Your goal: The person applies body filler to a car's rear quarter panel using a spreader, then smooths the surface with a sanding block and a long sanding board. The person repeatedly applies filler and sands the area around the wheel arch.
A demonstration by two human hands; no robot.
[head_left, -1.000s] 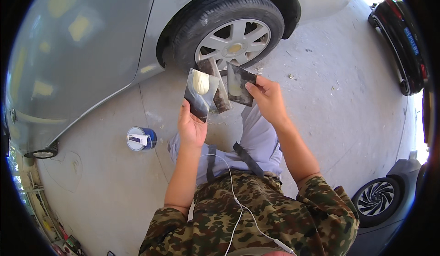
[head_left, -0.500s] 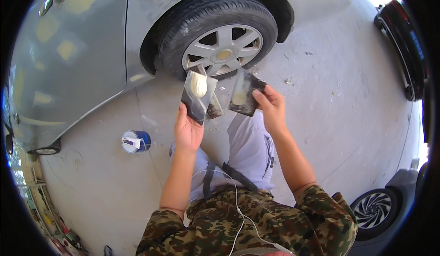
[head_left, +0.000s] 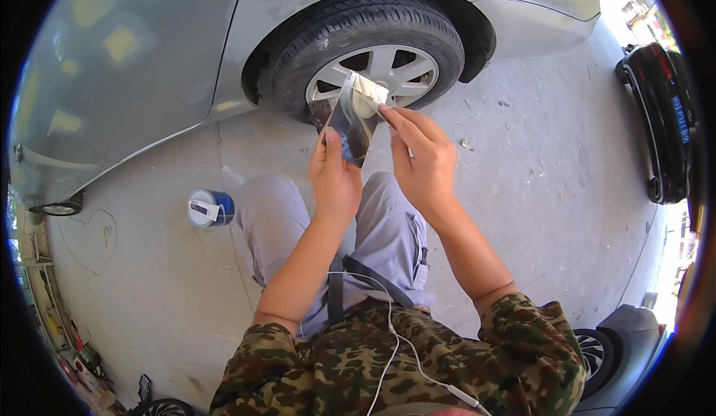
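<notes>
My left hand (head_left: 337, 181) is closed around the lower end of a flat, dark, shiny putty spreader (head_left: 353, 134), thumb on its face. Cream-coloured putty (head_left: 371, 90) lies on the spreader's far end. Another dark plate edge (head_left: 320, 112) shows behind it at the left; whether it is a separate piece I cannot tell. My right hand (head_left: 425, 155) pinches a second thin spreader (head_left: 376, 106), seen nearly edge-on, its blade at the putty. Both hands are held up in front of the car wheel (head_left: 373, 69).
A grey car body (head_left: 149, 65) with yellowish filler patches stands ahead and to the left. On the concrete floor (head_left: 514, 170) at the left is a blue-and-white can (head_left: 211, 208). A black car (head_left: 656, 125) stands at the right, another car's wheel (head_left: 593, 356) lower right.
My right hand has moved left and brought its spreader from apart onto the putty end of the left one. My left hand has shifted slightly right.
</notes>
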